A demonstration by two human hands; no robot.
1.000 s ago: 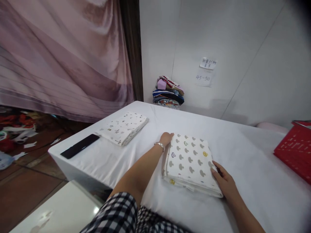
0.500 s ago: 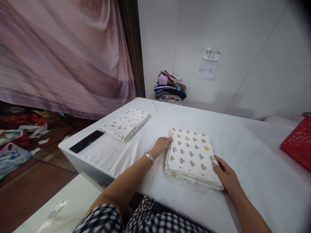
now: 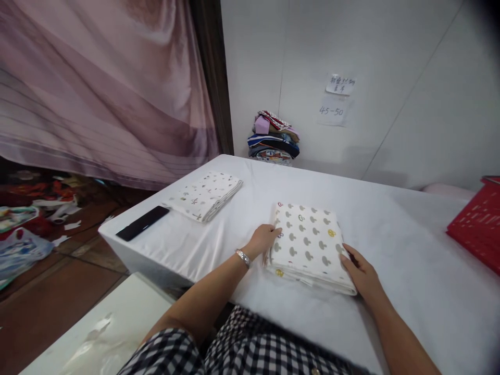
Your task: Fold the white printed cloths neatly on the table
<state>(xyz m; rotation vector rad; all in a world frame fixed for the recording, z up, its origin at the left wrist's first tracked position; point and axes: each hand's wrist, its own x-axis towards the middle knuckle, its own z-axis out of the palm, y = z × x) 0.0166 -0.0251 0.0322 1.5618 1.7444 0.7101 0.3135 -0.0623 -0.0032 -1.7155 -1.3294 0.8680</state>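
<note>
Folded cloth (image 3: 307,242) lies near the front edge of the tabletop (image 3: 398,239). Left hand (image 3: 264,239) and right hand (image 3: 363,276) grasp its opposite sides, several fingertips hidden. Red basket (image 3: 475,224) cut off at right.

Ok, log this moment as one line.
left hand: on left side of mushroom-print cloth; right hand: on right side; cloth: folded, on table

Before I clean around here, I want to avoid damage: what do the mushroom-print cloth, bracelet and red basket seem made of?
Mushroom-print cloth: probably cotton, matte, with soft folded edges; a blend is possible.
Bracelet: likely metal, polished and silvery, with bright glints.
Red basket: probably plastic, evenly coloured with a slotted wall; its gloss is unclear.
</note>
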